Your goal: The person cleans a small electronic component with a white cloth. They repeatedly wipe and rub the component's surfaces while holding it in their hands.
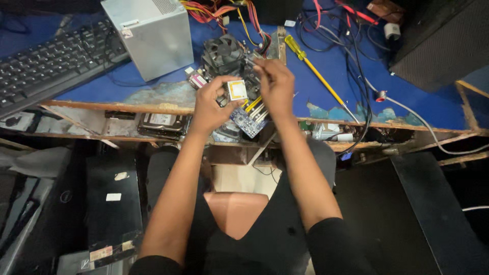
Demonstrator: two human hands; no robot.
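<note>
So the left hand (208,104) is pinching a small square processor chip with a pale metal top and orange-ish border (237,90) between thumb and fingers, held up just above the blue circuit board with yellow slots (248,118) sitting at the front edge of the bench. The right hand (275,84) is curled closed right next to it, fingertips pinched over the board near the black cooler fan (222,51); can't really tell what, if anything, it's got in there.

Stuff crowding around: a grey metal power supply box (153,35) behind-left with a bundle of red, yellow and orange wires (224,10) running over the back, a black keyboard (51,58) far left, a yellow-handled screwdriver (310,69) lying diagonally just right of the hands, and black cables (356,61) looped past that. A hard drive (163,124) sits on the shelf under the top.

The bench is a worn blue-covered wooden tabletop (336,71), covering peeled at the front edge. Dark computer cases on the floor (109,193) to the left.
</note>
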